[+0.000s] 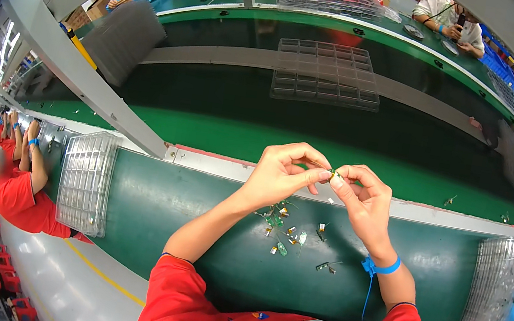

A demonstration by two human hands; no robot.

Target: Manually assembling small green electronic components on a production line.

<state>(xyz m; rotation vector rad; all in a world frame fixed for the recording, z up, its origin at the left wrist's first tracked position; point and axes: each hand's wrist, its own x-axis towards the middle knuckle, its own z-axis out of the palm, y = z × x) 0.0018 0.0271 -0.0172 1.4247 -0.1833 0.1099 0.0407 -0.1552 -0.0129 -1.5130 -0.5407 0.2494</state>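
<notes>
A small green circuit board (pixel 334 174) is pinched between the fingertips of both hands, above the far edge of the green work surface. My left hand (pixel 289 171) grips it from the left with thumb and forefinger. My right hand (pixel 362 194) holds its other side, and a blue wrist strap with a thin cord circles that wrist. The fingers cover most of the board, so its details are hidden. Below the hands, several small boards with wires and small yellowish and white parts (pixel 282 248) lie scattered on the green mat (pixel 148 210).
A stack of clear compartment trays (pixel 87 182) stands at the left, another (pixel 496 284) at the right. Beyond a pale ledge (pixel 216 166) runs a green conveyor carrying a clear tray (pixel 328 74). A grey post (pixel 85 59) slants at the left. Co-workers sit at both sides and opposite.
</notes>
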